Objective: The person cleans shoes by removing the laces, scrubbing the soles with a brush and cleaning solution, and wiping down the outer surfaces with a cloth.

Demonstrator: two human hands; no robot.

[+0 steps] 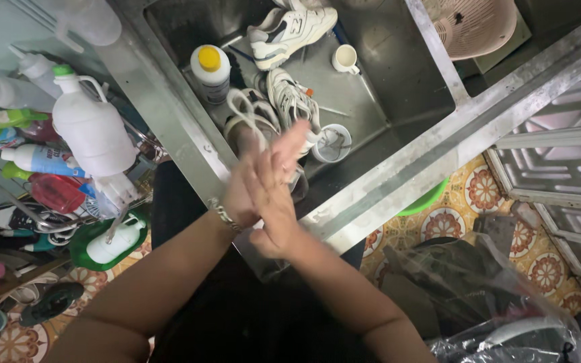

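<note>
Hands pressed flat together, palm on palm: right hand (278, 180) over left hand (242, 195), holding nothing, just above the metal sink (398, 81) where white sneakers (289, 101) lie beside a mug (331, 143).

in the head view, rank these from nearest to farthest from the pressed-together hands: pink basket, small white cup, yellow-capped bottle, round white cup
1. Round white cup, in the sink just right of the hands.
2. Yellow-capped bottle, up left in the sink.
3. Small white cup, far side of the sink.
4. Pink basket, top right.
</note>
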